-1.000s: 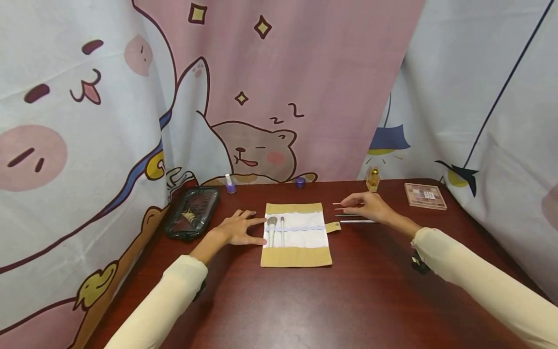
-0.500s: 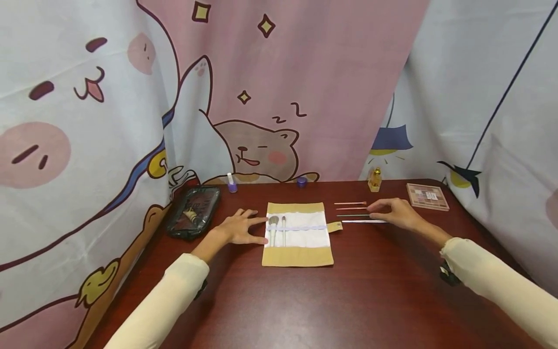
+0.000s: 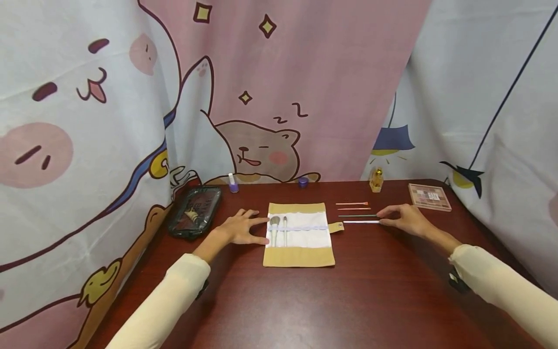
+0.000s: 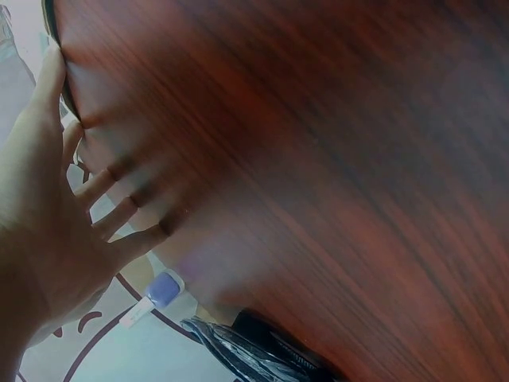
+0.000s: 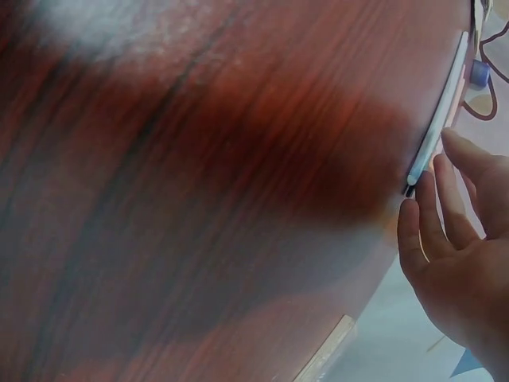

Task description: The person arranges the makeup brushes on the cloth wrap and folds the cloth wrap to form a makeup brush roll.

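A tan and white fabric brush roll (image 3: 298,257) lies unfolded on the table, with a fluffy makeup brush (image 3: 274,232) and a thinner brush (image 3: 285,231) tucked under its lilac band. My left hand (image 3: 240,227) is spread at the roll's left edge, thumb and index fingertip touching it. To the right of the roll, a white stick (image 3: 361,222), a dark green stick (image 3: 355,215) and two thin pinkish brushes (image 3: 352,203) lie side by side. At the right ends of the green and white sticks is my right hand (image 3: 407,220), thumb and index finger apart.
A black zip pouch (image 3: 193,213) lies at left. Along the back edge stand a purple nail polish bottle (image 3: 233,184), a small purple jar (image 3: 302,182) and a gold perfume bottle (image 3: 376,180). An eyeshadow palette (image 3: 430,197) lies at back right.
My right hand has moved right and slightly toward me, from over the pinkish brushes to the ends of the green and white sticks. My left hand stays at the roll's edge.
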`<state>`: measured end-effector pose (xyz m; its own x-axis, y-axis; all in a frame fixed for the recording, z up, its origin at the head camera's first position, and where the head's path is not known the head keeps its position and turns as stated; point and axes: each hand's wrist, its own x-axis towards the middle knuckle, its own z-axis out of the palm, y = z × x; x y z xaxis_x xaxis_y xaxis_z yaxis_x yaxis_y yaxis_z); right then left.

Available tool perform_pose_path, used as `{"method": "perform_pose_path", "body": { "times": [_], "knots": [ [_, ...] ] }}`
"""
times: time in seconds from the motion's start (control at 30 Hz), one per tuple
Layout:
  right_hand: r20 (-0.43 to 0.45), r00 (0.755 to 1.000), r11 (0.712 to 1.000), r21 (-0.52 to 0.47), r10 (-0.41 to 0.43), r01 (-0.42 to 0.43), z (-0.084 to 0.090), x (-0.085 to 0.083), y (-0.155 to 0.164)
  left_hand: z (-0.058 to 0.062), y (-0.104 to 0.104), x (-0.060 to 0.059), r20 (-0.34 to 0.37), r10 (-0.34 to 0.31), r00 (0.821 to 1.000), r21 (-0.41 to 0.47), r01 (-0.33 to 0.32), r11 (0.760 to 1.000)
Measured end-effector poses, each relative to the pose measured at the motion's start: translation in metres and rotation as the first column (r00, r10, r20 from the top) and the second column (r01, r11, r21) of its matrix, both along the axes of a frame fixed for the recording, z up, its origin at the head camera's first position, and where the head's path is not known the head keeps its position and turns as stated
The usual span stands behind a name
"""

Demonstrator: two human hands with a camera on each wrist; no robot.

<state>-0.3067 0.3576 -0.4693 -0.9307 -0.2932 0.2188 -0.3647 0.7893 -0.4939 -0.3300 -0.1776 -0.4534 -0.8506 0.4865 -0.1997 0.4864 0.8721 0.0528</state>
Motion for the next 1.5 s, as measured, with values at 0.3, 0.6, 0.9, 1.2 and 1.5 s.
{"method": "perform_pose_path", "body": {
  "times": [0.3,0.6,0.9,1.2,1.5],
  "knots": [
    [-0.08,0.997,1.0,0.009,0.014,-0.013,-0.008,-0.001,0.003,-0.001,0.001,0.0,-0.009,-0.005,1.0,0.003,0.005,1.0],
    [-0.044,0.999,0.999,0.034,0.024,-0.023,-0.006,0.001,0.002,-0.001,0.002,0.0,0.001,0.002,1.0,0.0,-0.002,1.0],
    [-0.08,0.994,0.995,0.079,0.074,-0.068,-0.008,-0.001,0.003,0.001,0.002,0.003,-0.007,0.003,1.0,0.004,-0.003,1.0],
    [-0.05,0.993,0.993,0.057,0.102,-0.099,0.002,0.006,0.003,0.001,-0.001,0.006,0.004,0.008,1.0,-0.012,-0.008,1.0],
    [-0.059,0.989,0.978,-0.151,0.136,-0.144,0.015,0.003,0.001,0.001,0.0,0.003,0.004,0.009,1.0,0.0,-0.009,1.0]
  ]
}}
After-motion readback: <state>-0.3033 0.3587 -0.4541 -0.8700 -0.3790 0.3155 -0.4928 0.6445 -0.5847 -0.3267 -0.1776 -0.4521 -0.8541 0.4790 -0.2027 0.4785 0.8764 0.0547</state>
